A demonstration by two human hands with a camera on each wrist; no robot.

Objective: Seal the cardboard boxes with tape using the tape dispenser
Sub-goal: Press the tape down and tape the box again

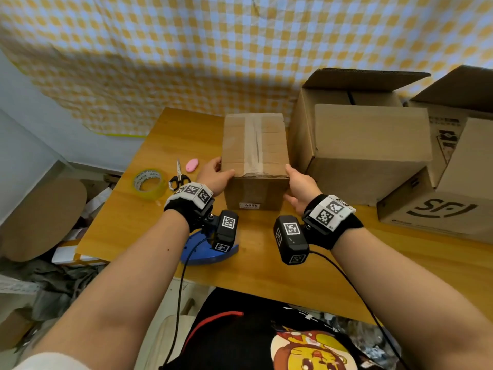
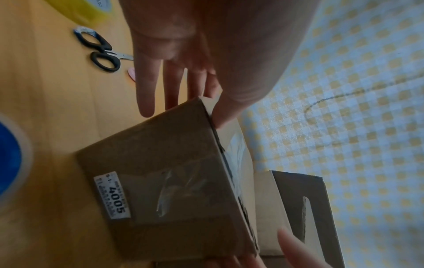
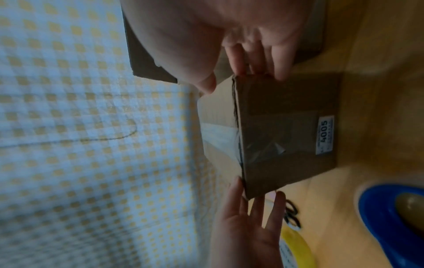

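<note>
Left hand (image 1: 213, 177) and right hand (image 1: 298, 186) flanked the near end of the small sealed box (image 1: 254, 145). Left fingers (image 2: 146, 90) lay nearly straight down the box's left wall, thumb hooked over the near top edge; not a clamp, more a flat brace. Right fingers (image 3: 252, 59) likewise extended along the right wall, thumb up near the top corner. Both hands pressed flat-palmed, neither curled round anything.

The box stood on the wooden table (image 1: 149, 222), mid-table, directly ahead of the person. Its long axis ran away from the body, and the strip of clear tape (image 1: 254, 140) followed that axis along the top seam and folded down the near face, above a white label (image 1: 249, 206) reading 4005. Tape wrinkled where it lapped the front. Top looked closed and taped; this box judged done or nearly so.

Key relation: the blue tape dispenser (image 1: 208, 247) lay on the table near the body, under and just behind the left wrist, clearly closer to the left hand than the right. Neither hand touched it. To tape again, a hand would have to draw back toward the body.

Left of the box: scissors (image 1: 179, 175), a pink utility knife (image 1: 192, 165), a yellow tape roll (image 1: 150, 184), all apart from the box. Right of it, close by: a large open cardboard box (image 1: 368, 145) with flaps up, likely the next to seal, and a further carton (image 1: 437, 209) beyond. The right hand was the nearer to those.
</note>
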